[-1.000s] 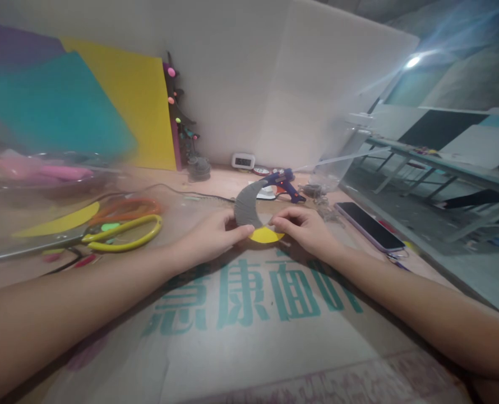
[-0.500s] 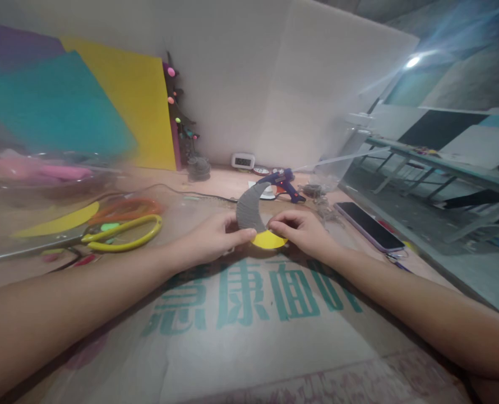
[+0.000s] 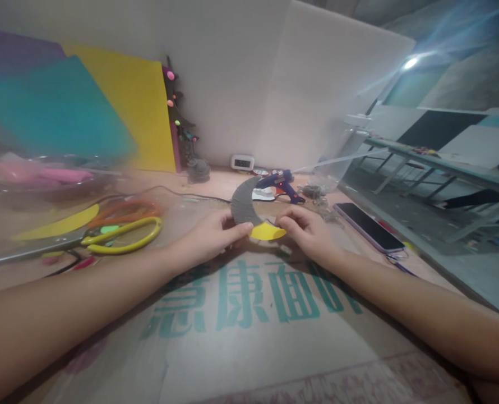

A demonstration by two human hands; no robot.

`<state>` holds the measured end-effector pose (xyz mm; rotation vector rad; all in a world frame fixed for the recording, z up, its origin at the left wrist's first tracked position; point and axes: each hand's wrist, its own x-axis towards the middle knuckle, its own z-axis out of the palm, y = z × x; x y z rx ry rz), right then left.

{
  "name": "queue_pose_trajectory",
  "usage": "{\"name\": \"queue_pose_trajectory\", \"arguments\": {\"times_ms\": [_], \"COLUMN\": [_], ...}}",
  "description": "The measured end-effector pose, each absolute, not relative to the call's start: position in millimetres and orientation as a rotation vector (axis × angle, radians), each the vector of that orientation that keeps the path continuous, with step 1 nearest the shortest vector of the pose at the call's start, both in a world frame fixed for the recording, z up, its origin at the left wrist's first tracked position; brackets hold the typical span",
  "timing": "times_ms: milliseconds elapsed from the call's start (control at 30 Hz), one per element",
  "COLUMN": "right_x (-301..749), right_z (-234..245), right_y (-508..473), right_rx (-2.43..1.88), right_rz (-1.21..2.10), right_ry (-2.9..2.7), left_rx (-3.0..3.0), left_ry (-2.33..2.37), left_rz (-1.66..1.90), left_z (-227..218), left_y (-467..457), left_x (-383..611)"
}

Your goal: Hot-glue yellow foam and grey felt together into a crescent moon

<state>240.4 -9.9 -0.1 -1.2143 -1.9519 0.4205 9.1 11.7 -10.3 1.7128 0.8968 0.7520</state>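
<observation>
A crescent shape (image 3: 243,203) stands up between my hands, its upper and left part covered in ridged grey material. The lower right end is bare yellow (image 3: 267,232) and pointed. My left hand (image 3: 220,233) grips the crescent low on its left side, thumb in front and fingers behind. Beside the yellow tip, my right hand (image 3: 306,233) has thumb and forefinger pinched together. Whatever lies between those fingertips is too small to make out. Behind the crescent, a blue glue gun (image 3: 283,182) rests with a small red light showing.
Yellow-handled scissors (image 3: 125,238) and orange-handled scissors (image 3: 127,210) lie at left. A phone (image 3: 369,227) lies at right near the table edge. At the back are a small digital clock (image 3: 242,163) and a decorated little tree (image 3: 186,134). Coloured sheets (image 3: 148,112) lean behind.
The crescent has tipped and shifted slightly left, showing its curve more openly. My right hand has moved slightly right, away from the grey part toward the yellow tip.
</observation>
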Motion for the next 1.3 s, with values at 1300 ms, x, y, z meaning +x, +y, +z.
{"name": "queue_pose_trajectory", "arguments": {"times_ms": [1300], "right_x": [238.4], "right_z": [-8.7], "right_y": [-8.4], "right_rx": [-1.160], "right_rz": [0.210], "right_ry": [-2.242], "left_rx": [1.622], "left_ry": [1.138], "left_rz": [1.046], "left_z": [-11.5], "left_y": [14.6], "left_x": [8.9]}}
